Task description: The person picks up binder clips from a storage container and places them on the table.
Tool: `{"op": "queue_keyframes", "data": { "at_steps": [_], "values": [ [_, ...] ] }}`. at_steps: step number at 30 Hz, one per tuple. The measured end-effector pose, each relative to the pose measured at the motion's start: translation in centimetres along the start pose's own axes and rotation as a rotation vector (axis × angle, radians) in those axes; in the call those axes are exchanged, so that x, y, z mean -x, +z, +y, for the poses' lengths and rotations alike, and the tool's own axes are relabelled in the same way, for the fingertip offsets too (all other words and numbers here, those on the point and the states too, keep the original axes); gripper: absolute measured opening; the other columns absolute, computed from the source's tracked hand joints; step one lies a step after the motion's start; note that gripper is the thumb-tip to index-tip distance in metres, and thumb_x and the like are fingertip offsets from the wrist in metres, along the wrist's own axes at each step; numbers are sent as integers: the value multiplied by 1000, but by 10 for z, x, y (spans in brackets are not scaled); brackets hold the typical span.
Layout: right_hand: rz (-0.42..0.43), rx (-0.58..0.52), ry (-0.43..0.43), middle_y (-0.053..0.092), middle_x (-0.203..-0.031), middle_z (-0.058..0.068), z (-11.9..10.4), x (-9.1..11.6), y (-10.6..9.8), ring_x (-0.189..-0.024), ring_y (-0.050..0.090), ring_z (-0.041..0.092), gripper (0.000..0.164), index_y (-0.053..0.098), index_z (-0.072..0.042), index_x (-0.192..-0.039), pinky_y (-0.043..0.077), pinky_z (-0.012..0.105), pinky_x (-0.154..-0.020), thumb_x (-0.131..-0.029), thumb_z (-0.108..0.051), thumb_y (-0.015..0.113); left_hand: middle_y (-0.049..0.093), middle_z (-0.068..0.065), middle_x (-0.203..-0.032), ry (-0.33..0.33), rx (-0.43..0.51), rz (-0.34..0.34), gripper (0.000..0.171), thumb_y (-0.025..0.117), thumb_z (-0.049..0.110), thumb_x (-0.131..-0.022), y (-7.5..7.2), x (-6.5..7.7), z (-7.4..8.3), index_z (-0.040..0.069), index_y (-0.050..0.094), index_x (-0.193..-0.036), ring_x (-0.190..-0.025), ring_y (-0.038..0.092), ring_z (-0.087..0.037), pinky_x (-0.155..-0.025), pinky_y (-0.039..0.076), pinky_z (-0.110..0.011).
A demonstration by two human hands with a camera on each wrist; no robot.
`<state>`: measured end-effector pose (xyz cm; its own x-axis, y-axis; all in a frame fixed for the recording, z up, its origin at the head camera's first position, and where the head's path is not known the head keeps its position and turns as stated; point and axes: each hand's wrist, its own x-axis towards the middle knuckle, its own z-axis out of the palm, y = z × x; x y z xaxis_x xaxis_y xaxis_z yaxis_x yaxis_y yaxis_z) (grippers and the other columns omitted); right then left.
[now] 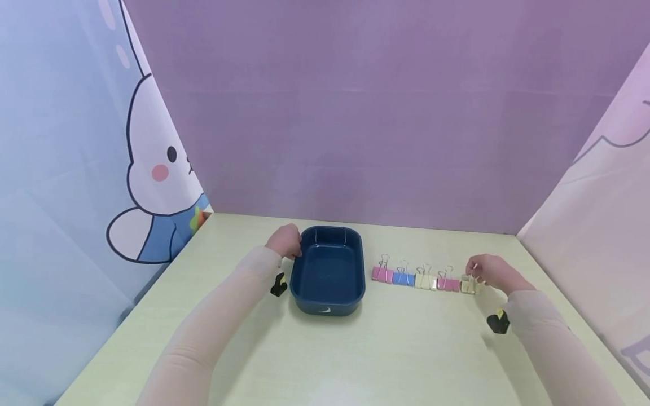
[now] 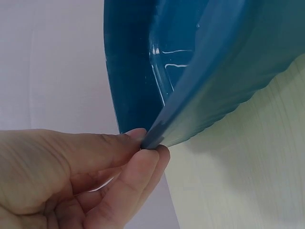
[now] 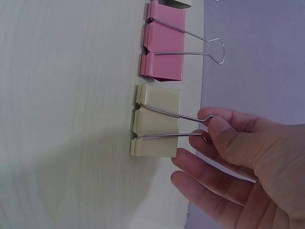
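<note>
A dark blue rectangular tray (image 1: 327, 309) stands on the table, its inside bare. My left hand (image 1: 285, 241) pinches the tray's rim between thumb and fingers at the far left, as the left wrist view (image 2: 86, 176) shows closely. To the right lies a row of binder clips. At its right end is a pale yellow binder clip (image 3: 159, 121), and my right hand (image 1: 491, 270) pinches its wire handle between thumb and forefinger. Beside it lies a pink binder clip (image 3: 167, 45), apart from my fingers.
Further left in the row are another yellow clip (image 1: 425, 281), a blue clip (image 1: 403, 279) and a second pink clip (image 1: 382, 275). A purple partition (image 1: 355, 113) rises behind the table (image 1: 396, 355), with printed cloth on both sides.
</note>
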<state>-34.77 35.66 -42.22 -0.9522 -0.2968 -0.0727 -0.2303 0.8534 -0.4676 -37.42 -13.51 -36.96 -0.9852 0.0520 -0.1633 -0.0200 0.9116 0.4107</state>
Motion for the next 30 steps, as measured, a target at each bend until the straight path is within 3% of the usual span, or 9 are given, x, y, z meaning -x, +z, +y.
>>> {"op": "queue_keyframes", "data": {
  "at_steps": [9, 18, 24, 30],
  "values": [
    [-2, -31, 10, 57, -78, 10, -1, 3, 1, -74, 56, 24, 13, 58, 3, -88, 47, 30, -60, -87, 10, 48, 68, -11, -96, -17, 18, -5, 10, 72, -3, -81, 2, -3, 0, 1, 67, -89, -67, 65, -15, -56, 58, -22],
    [-7, -43, 18, 61, -85, 15, -1, 5, 0, -77, 59, 27, 12, 59, 5, -92, 51, 34, -63, -89, 9, 49, 68, -14, -103, -6, -14, 1, 19, 72, -2, -81, 0, -1, 2, -1, 68, -99, -68, 64, -14, -52, 55, -18],
    [0, -4, -27, 63, -106, 30, 1, 4, 1, -90, 63, 40, 22, 59, 10, -112, 57, 49, -77, -94, 4, 48, 68, -12, -100, -7, -27, -1, 17, 73, -2, -81, 0, 0, 3, -1, 67, -96, -66, 63, -14, -51, 55, -18],
    [109, 111, -93, 55, -124, 34, -1, 1, 0, -113, 51, 55, 32, 54, 9, -125, 40, 66, -98, -99, -6, 46, 68, -13, -104, -6, -46, 5, 21, 73, -1, -80, 0, 0, 3, -1, 68, -101, -66, 64, -14, -51, 55, -18]
  ]
}}
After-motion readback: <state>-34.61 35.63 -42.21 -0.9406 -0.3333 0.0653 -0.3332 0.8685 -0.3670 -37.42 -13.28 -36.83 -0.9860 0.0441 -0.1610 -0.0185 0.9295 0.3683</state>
